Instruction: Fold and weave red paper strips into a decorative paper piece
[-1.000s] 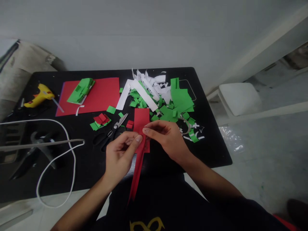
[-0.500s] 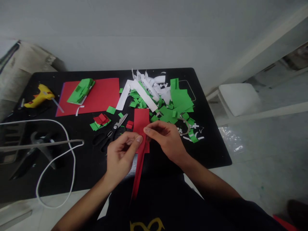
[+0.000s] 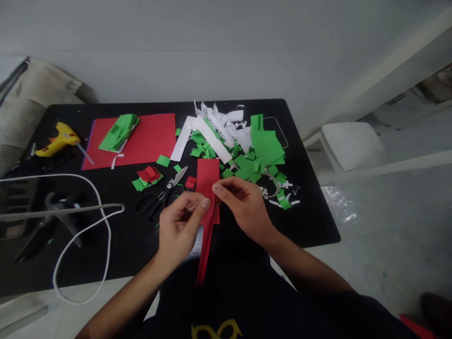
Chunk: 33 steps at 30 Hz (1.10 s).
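My left hand [image 3: 180, 226] and my right hand [image 3: 243, 205] meet over the near middle of a black table [image 3: 310, 207]. Both pinch a narrow red paper strip [image 3: 205, 252] that hangs down from my fingers toward my lap. Under the hands lies a wider red paper piece [image 3: 207, 176] flat on the table. Scissors [image 3: 165, 190] rest just left of my left hand, blades pointing away from me.
Green and white paper scraps [image 3: 240, 141] are heaped behind the hands. A red sheet [image 3: 148, 141] with folded green paper [image 3: 119, 132] lies at the back left, beside a yellow glue gun [image 3: 58, 140]. A white cable [image 3: 102, 226] loops at the left. Small red and green squares [image 3: 147, 177] sit near the scissors.
The hanging red strip has been drawn upward through my fingers, so its lower end sits higher. Both hands stay in nearly the same place.
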Motion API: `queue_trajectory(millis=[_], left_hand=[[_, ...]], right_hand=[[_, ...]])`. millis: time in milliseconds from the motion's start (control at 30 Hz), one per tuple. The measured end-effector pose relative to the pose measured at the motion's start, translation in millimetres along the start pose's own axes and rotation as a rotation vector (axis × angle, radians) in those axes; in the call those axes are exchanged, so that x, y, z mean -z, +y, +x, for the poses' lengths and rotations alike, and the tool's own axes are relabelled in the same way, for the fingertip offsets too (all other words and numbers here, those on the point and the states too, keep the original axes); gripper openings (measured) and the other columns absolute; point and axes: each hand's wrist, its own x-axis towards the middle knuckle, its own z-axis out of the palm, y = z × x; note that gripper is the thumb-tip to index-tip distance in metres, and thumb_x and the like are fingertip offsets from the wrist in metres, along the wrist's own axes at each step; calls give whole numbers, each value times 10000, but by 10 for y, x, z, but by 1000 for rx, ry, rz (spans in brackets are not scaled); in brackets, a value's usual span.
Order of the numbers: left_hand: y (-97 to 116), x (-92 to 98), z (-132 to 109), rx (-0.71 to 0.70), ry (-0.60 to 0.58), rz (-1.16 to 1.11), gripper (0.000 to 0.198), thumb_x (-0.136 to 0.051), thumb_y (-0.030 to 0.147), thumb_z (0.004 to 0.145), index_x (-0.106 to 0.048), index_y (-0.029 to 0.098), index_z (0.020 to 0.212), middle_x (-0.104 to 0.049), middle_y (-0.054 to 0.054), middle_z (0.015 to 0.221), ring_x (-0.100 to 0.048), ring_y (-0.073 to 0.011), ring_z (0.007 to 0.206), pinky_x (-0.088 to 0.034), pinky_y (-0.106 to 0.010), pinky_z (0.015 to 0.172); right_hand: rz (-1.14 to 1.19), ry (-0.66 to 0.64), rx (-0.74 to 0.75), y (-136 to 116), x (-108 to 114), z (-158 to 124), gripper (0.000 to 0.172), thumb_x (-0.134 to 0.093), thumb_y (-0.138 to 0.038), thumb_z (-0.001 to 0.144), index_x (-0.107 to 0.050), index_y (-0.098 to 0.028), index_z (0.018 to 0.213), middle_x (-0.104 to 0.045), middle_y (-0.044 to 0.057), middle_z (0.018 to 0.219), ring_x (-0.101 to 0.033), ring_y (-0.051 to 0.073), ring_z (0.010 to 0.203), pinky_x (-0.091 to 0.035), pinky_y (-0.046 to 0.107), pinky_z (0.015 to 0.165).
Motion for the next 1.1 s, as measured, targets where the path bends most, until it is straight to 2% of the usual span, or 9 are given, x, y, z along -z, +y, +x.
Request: queue_trajectory(millis=[200,567,700,800,933,1100], left_hand=[[6,-19,1,16,-15,-31,99,-693,211,957,-732,186,870,-717,11,726,-650,-107,658,-524,-192,639],[-21,31,35,13,-93,13,116,-688,242,968,-728,183,876,-662,34,666,-572,-88,583,-468,-178,563],[-2,25,59,25,-91,-3,109,-684,226,967,-730,185,877,-691,28,681,-602,-92,595,-481,-178,575],[-5,2,59,17,-74,-9,128,-674,231,979,-734,189,874,-718,19,702,-641,-102,631,-505,-184,611],[-38,-13,37,8,-43,1,134,-677,249,984,-732,191,876,-708,19,698,-643,-108,622,-502,-195,599],[-38,61,88,-4,-95,49,197,-641,246,1000,-712,187,826,-675,20,673,-608,-107,603,-484,-204,593]], right_hand=[[-19,-75,-50,-2,33,0,231,-897,-387,776,-767,-206,836,-775,2,794,-713,149,728,-590,266,684],[-91,-74,-29,-85,55,20,262,-915,-408,766,-763,-195,774,-714,-22,693,-610,110,591,-554,255,649],[-86,-70,-42,-84,53,15,242,-903,-392,780,-765,-193,783,-689,-30,656,-589,107,566,-540,251,617],[-79,-81,-40,-55,50,2,217,-842,-403,838,-768,-200,814,-707,-16,682,-627,125,598,-548,262,613],[-99,-81,-24,-15,54,-9,222,-829,-420,845,-771,-207,829,-741,1,753,-666,145,669,-556,272,634],[-110,-108,-15,-7,73,4,192,-831,-390,853,-782,-207,818,-757,6,775,-682,152,720,-556,284,705]])
